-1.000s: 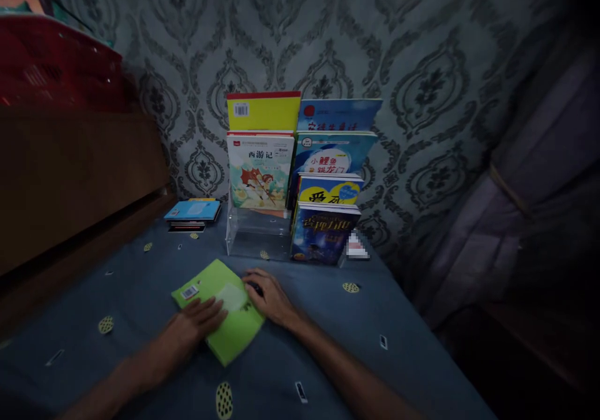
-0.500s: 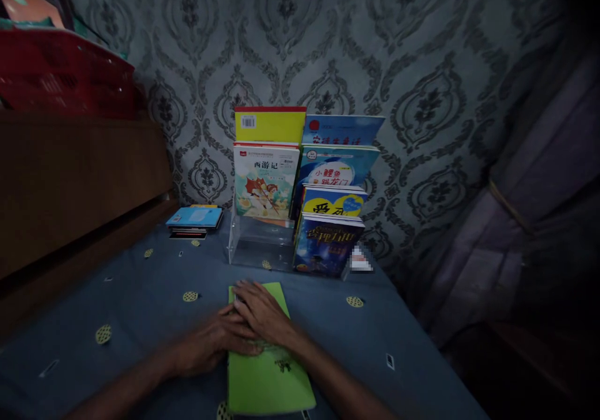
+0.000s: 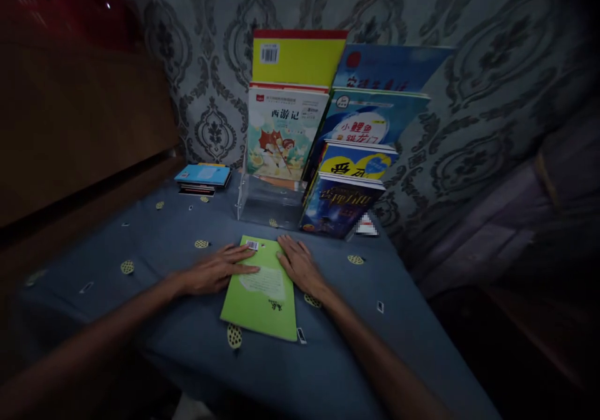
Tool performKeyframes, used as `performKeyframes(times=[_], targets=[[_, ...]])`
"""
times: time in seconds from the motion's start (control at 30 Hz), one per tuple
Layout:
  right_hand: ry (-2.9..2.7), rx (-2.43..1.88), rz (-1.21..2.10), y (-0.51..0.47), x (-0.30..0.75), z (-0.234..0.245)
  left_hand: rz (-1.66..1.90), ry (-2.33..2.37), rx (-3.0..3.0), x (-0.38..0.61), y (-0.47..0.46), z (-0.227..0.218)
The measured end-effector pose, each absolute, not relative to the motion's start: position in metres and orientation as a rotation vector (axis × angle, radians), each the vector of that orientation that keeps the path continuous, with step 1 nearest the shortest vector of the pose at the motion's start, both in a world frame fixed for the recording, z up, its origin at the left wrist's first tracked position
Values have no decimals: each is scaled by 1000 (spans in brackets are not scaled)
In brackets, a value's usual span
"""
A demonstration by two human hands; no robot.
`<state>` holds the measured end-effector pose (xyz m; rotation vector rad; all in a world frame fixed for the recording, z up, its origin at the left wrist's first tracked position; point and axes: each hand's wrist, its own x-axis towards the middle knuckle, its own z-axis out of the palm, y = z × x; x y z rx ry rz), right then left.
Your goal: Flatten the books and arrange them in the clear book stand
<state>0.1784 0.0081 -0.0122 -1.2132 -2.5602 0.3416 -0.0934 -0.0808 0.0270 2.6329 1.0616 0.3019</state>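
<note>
Green book (image 3: 262, 295) – it lies flat on the blue-clothed table (image 3: 140, 245), just in front of the clear stand (image 3: 267, 204) and not touching it, with its barcode sticker (image 3: 252, 245) at the corner nearest the stand. Both hands are open and flat, gripping nothing. The left hand (image 3: 216, 272) lies in front of the stand's left end, its spread fingers reaching onto the cover near the sticker. The right hand (image 3: 299, 265) lies in front of the stand's right half, palm down across the book's other long edge – partly on the cover, partly on the cloth. In the stand, picture books stand upright in stepped rows: a yellow-backed book (image 3: 297, 57) at the rear and a dark blue book (image 3: 342, 207) in the front row on the right. The front pocket on the stand's left side shows clear. To the left of the stand, near the wall, lies a small flat stack of books (image 3: 202, 177).
</note>
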Motion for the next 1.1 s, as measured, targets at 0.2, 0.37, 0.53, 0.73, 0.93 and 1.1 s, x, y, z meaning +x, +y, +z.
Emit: performKeyframes(times=[0.2, 0.37, 0.53, 0.73, 0.93, 1.1], targets=[[-2534, -1179, 315, 10, 178, -15, 134, 1114, 2630, -102, -76, 39], [-2479, -1140, 324, 12, 180, -20, 120, 1237, 2553, -101, -58, 37], [-2351, -1090, 296, 14, 184, -20, 79, 1405, 2585, -80, -37, 27], [-2306, -1036, 325, 21, 188, -19, 123, 1346, 2767, -36, -25, 18], [-2152, -1006, 475, 31, 194, -26, 163, 1156, 2814, 5, -29, 20], [-2150, -989, 526, 30, 197, -22, 135, 987, 2790, 14, -48, 21]])
